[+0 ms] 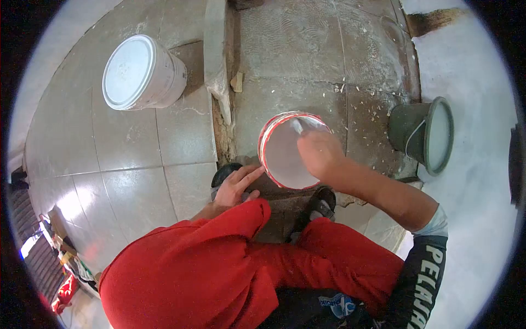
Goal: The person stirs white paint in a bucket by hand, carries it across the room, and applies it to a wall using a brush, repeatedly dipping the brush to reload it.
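Between my feet stands a paint bucket with a red and white rim, holding a smooth, pale grey-white substance. Over its opening, my right hand is closed on a pale tool. Only a short whitish part of this tool shows near the bucket's far inner wall; its kind is not clear. My left hand is open beside the near left of the bucket, with its fingers stretched out. One fingertip reaches the outside of the rim.
A white lidded bucket stands on the tiles at far left. At right, a dark green pail holds whitish liquid. A raised ledge with a broken edge runs beyond my left hand. Pale chips litter the floor near the white wall.
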